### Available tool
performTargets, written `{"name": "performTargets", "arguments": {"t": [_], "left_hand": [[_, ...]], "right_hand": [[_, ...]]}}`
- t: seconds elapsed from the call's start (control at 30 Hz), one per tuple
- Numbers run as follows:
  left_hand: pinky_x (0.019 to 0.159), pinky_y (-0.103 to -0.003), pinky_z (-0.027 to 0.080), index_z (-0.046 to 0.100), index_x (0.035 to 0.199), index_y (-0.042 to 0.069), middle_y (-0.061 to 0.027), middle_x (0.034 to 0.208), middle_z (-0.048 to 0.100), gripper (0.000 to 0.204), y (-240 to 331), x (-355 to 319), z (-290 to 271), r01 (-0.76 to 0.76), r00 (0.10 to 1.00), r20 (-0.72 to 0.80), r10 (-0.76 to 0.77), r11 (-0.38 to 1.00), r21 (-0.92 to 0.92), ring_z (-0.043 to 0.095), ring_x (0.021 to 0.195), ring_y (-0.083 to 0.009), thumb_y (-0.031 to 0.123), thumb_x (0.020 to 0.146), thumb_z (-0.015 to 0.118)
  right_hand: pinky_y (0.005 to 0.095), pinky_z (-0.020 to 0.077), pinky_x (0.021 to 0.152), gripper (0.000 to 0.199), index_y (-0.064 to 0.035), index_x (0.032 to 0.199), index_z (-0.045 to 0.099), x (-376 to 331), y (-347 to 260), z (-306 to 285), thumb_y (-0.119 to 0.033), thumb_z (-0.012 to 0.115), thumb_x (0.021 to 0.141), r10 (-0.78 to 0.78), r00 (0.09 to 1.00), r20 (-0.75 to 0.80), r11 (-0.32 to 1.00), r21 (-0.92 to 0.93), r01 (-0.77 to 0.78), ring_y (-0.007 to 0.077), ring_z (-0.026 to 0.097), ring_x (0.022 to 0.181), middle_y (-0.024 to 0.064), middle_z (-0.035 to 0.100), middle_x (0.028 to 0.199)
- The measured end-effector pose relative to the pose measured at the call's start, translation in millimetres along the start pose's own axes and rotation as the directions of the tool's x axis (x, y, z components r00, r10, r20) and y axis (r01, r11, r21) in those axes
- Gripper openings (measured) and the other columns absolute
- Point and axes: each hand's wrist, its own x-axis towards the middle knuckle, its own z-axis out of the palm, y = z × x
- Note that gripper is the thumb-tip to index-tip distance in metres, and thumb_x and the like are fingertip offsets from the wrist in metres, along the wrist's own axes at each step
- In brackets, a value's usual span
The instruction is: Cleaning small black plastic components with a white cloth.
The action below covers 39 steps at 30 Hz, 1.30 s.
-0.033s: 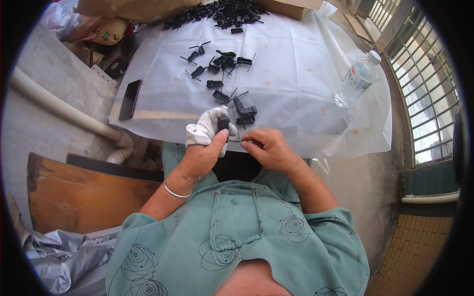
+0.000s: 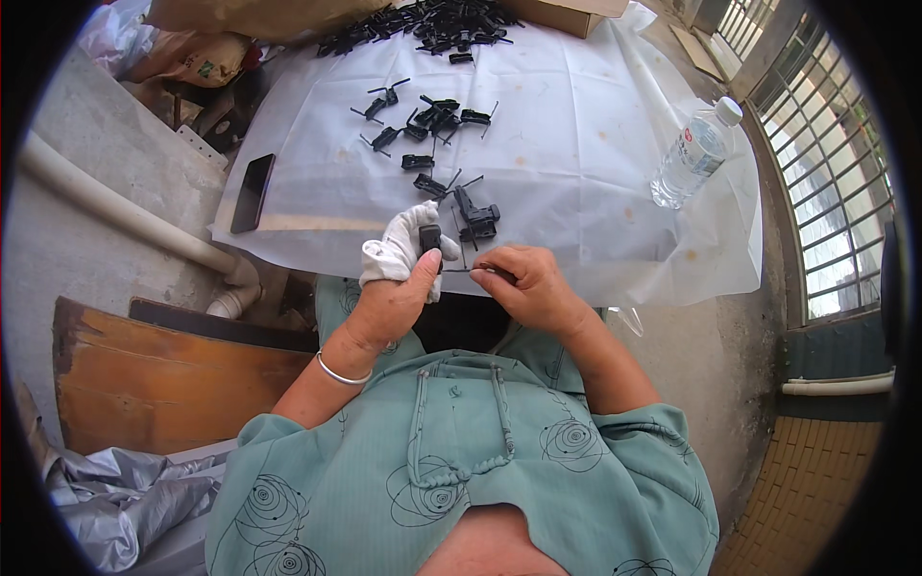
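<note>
My left hand (image 2: pixel 415 269), partly in a white glove with the thumb bare, is closed round a small black plastic part (image 2: pixel 430 237) held upright. My right hand (image 2: pixel 523 283) is pinched round a thin dark rod (image 2: pixel 461 271), whose tip reaches toward the part; whether they touch I cannot tell. Most of what lies inside my right fingers is hidden. Just beyond my hands, a larger black plastic piece (image 2: pixel 476 216) with thin rods lies on the white-covered table (image 2: pixel 576 211). Several similar small black clips (image 2: pixel 418 162) are scattered farther off.
A big heap of black parts (image 2: pixel 451 24) covers the far edge beside a cardboard box (image 2: pixel 567 14). On the left lies a dark phone (image 2: pixel 253 194); on the right stands a clear water bottle (image 2: pixel 693 154). A wooden board (image 2: pixel 173 384) leans at my left.
The black part and my left fingertips have shifted very slightly. My right hand has moved a touch to the right and up. Nothing else differs.
</note>
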Motion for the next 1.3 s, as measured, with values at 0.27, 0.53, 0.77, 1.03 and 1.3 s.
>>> {"name": "performTargets", "arguments": {"t": [0.27, 0.53, 0.77, 1.03, 1.3], "left_hand": [[0.048, -0.018, 0.032, 0.041, 0.116, 0.003, -0.0022, 0.085, 0.050, 0.031, 12.6, -7.8, 7.3, 0.157, 0.971, 0.178, -0.162, 0.987, 0.043, 0.037, 0.057, -0.0039, 0.006, 0.085, 0.039], [0.063, -0.030, 0.043, 0.045, 0.104, 0.000, -0.0100, 0.080, 0.051, 0.024, -10.3, -2.7, 4.0, -0.245, 0.969, 0.138, 0.203, 0.841, 0.482, 0.051, 0.067, -0.0208, 0.006, 0.080, 0.044], [0.068, -0.039, 0.045, 0.045, 0.104, -0.001, -0.0215, 0.086, 0.054, 0.026, -6.7, -4.8, 6.8, -0.286, 0.958, 0.169, 0.233, 0.711, 0.642, 0.054, 0.076, -0.0380, 0.007, 0.079, 0.046], [0.080, -0.037, 0.046, 0.054, 0.111, 0.002, -0.0178, 0.100, 0.058, 0.033, -2.6, 2.0, -20.8, -0.384, 0.919, 0.284, 0.275, 0.447, 0.808, 0.055, 0.091, -0.0321, 0.009, 0.079, 0.054], [0.047, -0.021, 0.043, 0.057, 0.103, 0.001, -0.0076, 0.090, 0.060, 0.021, -8.1, 8.2, -19.6, 0.225, 0.973, -0.090, -0.213, 0.963, 0.151, 0.057, 0.060, -0.0083, 0.012, 0.092, 0.044]], "right_hand": [[0.0273, 0.0406, 0.051, 0.008, -0.0020, 0.077, 0.059, 13.9, -16.0, 3.1, -0.006, 0.066, 0.077, -0.109, 0.986, -0.126, 0.993, 0.034, 0.115, 0.0172, 0.051, 0.056, 0.0085, 0.056, 0.065], [0.0326, 0.0393, 0.054, 0.020, 0.0006, 0.076, 0.052, 5.8, -14.7, 13.5, -0.015, 0.050, 0.089, 0.015, 1.000, 0.026, 0.989, 0.144, -0.019, 0.0231, 0.042, 0.054, 0.0127, 0.049, 0.063], [0.0330, 0.0395, 0.054, 0.019, 0.0006, 0.077, 0.052, 6.2, -7.4, 28.4, -0.014, 0.050, 0.089, -0.021, 0.995, -0.102, 0.999, 0.039, 0.025, 0.0240, 0.043, 0.054, 0.0145, 0.049, 0.062], [0.0387, 0.0445, 0.062, 0.017, -0.0046, 0.096, 0.055, 39.4, 28.4, -30.9, -0.006, 0.053, 0.080, -0.007, 0.997, -0.080, 0.888, -0.459, -0.030, 0.0348, 0.056, 0.071, 0.0158, 0.059, 0.077], [0.0395, 0.0460, 0.060, 0.034, -0.0111, 0.109, 0.055, 44.0, 32.0, -32.2, -0.003, 0.055, 0.076, -0.086, 0.995, -0.054, 0.801, -0.598, 0.037, 0.0318, 0.058, 0.070, 0.0110, 0.061, 0.082]]}}
